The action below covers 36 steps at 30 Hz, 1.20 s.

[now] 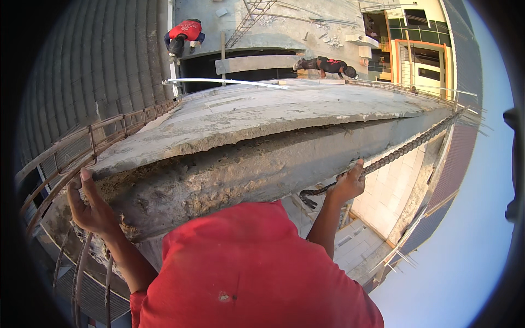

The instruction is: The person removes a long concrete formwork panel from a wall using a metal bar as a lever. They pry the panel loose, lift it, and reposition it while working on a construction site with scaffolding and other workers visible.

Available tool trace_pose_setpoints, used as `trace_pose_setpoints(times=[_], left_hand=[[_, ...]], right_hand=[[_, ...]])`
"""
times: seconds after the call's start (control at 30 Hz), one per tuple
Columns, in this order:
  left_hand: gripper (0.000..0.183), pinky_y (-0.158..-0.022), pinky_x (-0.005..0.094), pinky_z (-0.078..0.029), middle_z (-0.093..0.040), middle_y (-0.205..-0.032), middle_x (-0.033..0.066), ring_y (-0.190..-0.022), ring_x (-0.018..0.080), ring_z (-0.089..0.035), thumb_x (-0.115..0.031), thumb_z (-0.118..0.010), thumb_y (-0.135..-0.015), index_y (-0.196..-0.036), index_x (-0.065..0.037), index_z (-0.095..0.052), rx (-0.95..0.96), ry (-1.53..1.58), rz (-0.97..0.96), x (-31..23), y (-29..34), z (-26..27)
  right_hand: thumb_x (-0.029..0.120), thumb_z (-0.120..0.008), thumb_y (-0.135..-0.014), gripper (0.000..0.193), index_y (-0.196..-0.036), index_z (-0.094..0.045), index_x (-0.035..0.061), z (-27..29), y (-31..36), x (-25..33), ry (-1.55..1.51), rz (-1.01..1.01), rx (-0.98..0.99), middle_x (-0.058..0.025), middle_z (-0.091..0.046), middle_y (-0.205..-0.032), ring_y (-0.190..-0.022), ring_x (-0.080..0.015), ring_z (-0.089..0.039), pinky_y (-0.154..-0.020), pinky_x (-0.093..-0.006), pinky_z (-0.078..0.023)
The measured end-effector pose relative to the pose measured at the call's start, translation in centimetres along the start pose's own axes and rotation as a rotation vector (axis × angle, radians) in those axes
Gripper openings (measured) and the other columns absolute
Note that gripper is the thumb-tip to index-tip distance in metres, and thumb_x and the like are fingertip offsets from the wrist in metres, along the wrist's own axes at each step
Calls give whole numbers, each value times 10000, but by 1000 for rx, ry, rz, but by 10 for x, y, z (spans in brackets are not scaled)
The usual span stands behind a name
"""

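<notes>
A long grey concrete panel [235, 123] stretches across in front of me, its near edge rough and broken. Below that edge lies a rough concrete beam [240, 169] with crumbly mortar, a dark gap between the two. My left hand [94, 210] is at the panel's left end; its fingers are extended and apart, fingertips by the corner. My right hand [348, 185] sits at the beam's near edge, fingers curled. A dark twisted rope-like length [407, 146] with a hooked end shows on both sides of that hand; whether the fingers grip it or the edge is hidden.
Rusty rebar cages [90, 136] run along the left, and bare bars [82, 268] stick up at lower left. Far below, a person in red [186, 31] and a person in black [331, 65] work near a plank [257, 64]. Block walls [391, 180] drop away right.
</notes>
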<state>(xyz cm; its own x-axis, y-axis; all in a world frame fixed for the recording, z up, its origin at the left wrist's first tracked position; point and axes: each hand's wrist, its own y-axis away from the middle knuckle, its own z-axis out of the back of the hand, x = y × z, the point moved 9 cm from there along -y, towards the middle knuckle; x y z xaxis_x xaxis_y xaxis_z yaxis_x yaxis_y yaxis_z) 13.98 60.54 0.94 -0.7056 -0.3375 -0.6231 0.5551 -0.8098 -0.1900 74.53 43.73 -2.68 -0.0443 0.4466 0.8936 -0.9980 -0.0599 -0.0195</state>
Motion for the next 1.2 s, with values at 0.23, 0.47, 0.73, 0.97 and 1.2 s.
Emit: trace_pose_setpoints(times=[0.23,0.47,0.73,0.97,1.2], left_hand=[[342,-870,351,-469,-691,-962,74,-923,245,-608,-243,-818,-758,-961,-14,-666,288,-184,-435,-45,4,-16],[481,-910,402,-481,-701,-1010,58,-1050,290,-606,-272,-877,-570,-961,-73,-679,303,-121,-652,-88,23,-24],[446,-831,364,-493,-702,-983,2,-979,209,-653,-233,-831,-565,-987,-188,-696,575,-351,-580,-90,22,-78],[286,-633,339,-512,-699,-744,-23,-731,189,-685,-170,-801,-515,-789,-201,-727,518,-309,-719,-87,24,-74],[276,-641,361,-515,-679,-735,-11,-750,199,-667,-273,-828,-531,-758,-176,-704,493,-231,-834,-94,25,-74]], right_hand=[[342,-679,-911,475,-647,-521,-19,2,-2,12,215,141,32,-33,-492,-580,-514,-127,-432,-467,-317,-356],[393,-694,-897,526,-645,-516,-34,0,4,24,347,316,-11,-49,-499,-573,-516,-166,-439,-496,-357,-386],[457,-686,-888,564,-634,-564,-32,1,0,29,668,460,0,-107,-552,-583,-536,-226,-501,-544,-385,-435],[559,-691,-844,618,-678,-649,-34,-1,-3,29,680,514,44,-122,-611,-597,-516,-264,-516,-543,-398,-436],[471,-717,-859,563,-624,-562,-17,-3,4,31,526,536,77,-93,-533,-568,-518,-214,-483,-510,-371,-418]])
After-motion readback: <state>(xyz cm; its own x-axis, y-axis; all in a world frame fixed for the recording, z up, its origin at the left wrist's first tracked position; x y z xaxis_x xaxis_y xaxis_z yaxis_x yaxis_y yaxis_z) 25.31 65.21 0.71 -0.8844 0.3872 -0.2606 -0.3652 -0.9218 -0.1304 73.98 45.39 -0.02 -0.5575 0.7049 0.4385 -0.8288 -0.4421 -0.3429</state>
